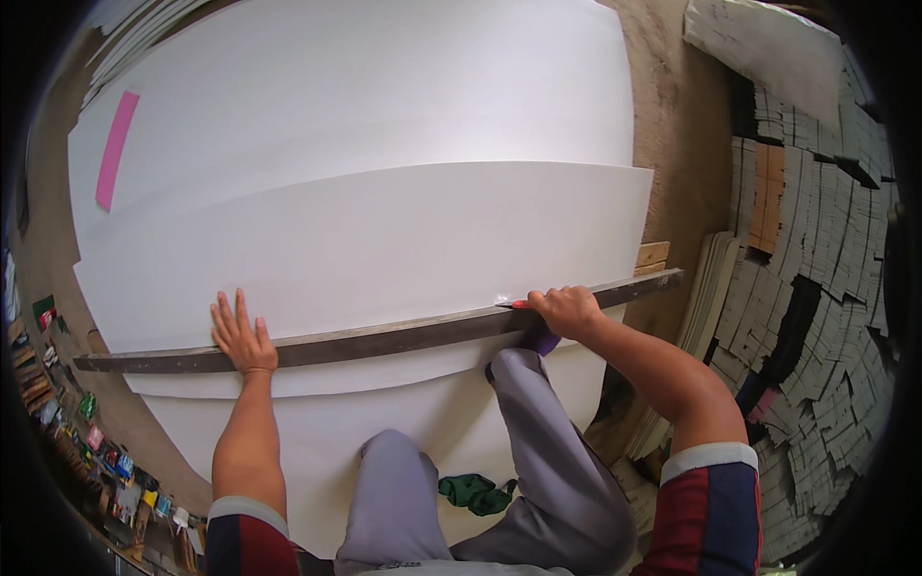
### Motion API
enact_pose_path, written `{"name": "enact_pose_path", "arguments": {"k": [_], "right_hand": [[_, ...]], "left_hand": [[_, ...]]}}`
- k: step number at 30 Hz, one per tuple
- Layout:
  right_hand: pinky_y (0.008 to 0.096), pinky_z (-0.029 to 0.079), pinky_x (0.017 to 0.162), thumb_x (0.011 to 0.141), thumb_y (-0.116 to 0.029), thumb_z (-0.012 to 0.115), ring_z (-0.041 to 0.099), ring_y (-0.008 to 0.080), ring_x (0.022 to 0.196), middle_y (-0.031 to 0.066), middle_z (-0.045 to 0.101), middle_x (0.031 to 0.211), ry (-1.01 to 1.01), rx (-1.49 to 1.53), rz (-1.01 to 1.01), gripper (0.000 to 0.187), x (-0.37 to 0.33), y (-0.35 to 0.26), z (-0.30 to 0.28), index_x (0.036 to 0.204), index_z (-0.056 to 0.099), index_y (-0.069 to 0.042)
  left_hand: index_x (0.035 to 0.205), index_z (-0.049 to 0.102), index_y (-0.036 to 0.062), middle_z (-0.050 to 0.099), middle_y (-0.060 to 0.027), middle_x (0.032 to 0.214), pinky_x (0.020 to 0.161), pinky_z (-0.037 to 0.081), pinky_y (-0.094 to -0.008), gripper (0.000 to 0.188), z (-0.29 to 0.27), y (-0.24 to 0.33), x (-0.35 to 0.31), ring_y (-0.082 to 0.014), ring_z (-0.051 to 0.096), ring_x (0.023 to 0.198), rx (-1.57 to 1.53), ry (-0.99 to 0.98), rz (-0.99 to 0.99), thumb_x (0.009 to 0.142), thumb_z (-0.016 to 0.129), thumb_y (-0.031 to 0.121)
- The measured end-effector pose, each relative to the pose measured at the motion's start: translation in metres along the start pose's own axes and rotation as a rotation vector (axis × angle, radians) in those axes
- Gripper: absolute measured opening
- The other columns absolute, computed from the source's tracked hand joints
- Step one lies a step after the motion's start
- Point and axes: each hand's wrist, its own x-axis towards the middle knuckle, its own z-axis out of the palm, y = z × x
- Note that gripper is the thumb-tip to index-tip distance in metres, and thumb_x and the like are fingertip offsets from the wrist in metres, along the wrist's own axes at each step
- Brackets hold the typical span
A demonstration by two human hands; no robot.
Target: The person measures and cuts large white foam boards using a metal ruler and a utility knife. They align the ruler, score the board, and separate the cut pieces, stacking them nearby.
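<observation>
The left hand lies flat with its fingers spread, the heel over a long dark straightedge and the fingertips reaching past it onto the white sheet; it grasps nothing. In this head view the right hand is closed around a red cutter, whose tip points left along the far edge of the straightedge, near its right end; whether the tip touches the white sheet is hard to tell.

The straightedge lies across the white sheet from side to side, and both its ends stick out past the sheet's sides. A narrow band of the sheet shows on the person's side of it. Beneath, another pale sheet extends beyond the far edge, with a pink strip lying at its left.

The person's knees, in grey trousers, are on the near side of the straightedge, and a crumpled green cloth lies between the legs. Beside the right knee is something purple, partly hidden. Wooden pieces show just beyond the straightedge's right end. Stacks of pale cut pieces fill the right side, and small coloured clutter lines the lower left.
</observation>
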Motion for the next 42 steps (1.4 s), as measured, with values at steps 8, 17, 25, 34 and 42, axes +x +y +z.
{"name": "enact_pose_path", "arguments": {"k": [8, 17, 25, 34, 42], "right_hand": [[0.0493, 0.061, 0.067, 0.097, -0.012, 0.058, 0.078, 0.0349, 0.083, 0.0117, 0.076, 0.089, 0.036, 0.024, 0.098, 0.013, -0.043, 0.09, 0.048, 0.109, 0.059, -0.011], [0.0457, 0.061, 0.072, 0.096, -0.014, 0.062, 0.078, 0.0318, 0.088, 0.0095, 0.076, 0.093, 0.105, -0.059, 0.214, 0.013, -0.078, 0.166, 0.101, 0.11, 0.061, -0.014], [0.0436, 0.06, 0.077, 0.099, -0.02, 0.06, 0.078, 0.029, 0.095, 0.0085, 0.077, 0.1, 0.025, -0.124, 0.353, 0.015, -0.102, 0.222, 0.13, 0.114, 0.06, -0.017], [0.0449, 0.06, 0.083, 0.103, -0.026, 0.061, 0.076, 0.0326, 0.104, 0.0101, 0.077, 0.102, -0.148, -0.189, 0.684, 0.013, -0.139, 0.278, 0.157, 0.112, 0.063, -0.018], [0.0542, 0.054, 0.079, 0.107, -0.025, 0.06, 0.069, 0.0413, 0.094, 0.0162, 0.07, 0.096, 0.586, 0.086, 0.816, 0.014, -0.122, 0.226, 0.129, 0.108, 0.058, -0.011]], "left_hand": [[0.169, 0.038, 0.024, 0.022, -0.0052, 0.18, 0.129, 0.009, -0.0646, 0.063, 0.001, -0.004, 0.001, -0.0348, 0.014, 0.166, 0.014, 0.011, 0.009, 0.108, 0.039, 0.04], [0.169, 0.037, 0.0235, 0.023, -0.0057, 0.18, 0.128, 0.01, -0.0645, 0.062, 0.004, -0.011, 0.001, -0.0358, 0.017, 0.166, 0.008, 0.036, 0.021, 0.109, 0.038, 0.04], [0.17, 0.037, 0.0236, 0.023, -0.0056, 0.18, 0.128, 0.011, -0.0649, 0.062, 0.006, -0.018, 0.0, -0.0357, 0.017, 0.166, 0.014, 0.043, 0.024, 0.109, 0.038, 0.039], [0.17, 0.037, 0.023, 0.023, -0.0069, 0.18, 0.128, 0.012, -0.0649, 0.062, 0.005, -0.012, 0.005, -0.0361, 0.017, 0.166, 0.018, 0.026, 0.019, 0.11, 0.039, 0.041], [0.167, 0.041, 0.0227, 0.028, -0.0125, 0.177, 0.126, 0.017, -0.0638, 0.066, 0.004, -0.007, 0.001, -0.0408, 0.024, 0.162, 0.01, 0.082, 0.065, 0.106, 0.047, 0.045]]}}
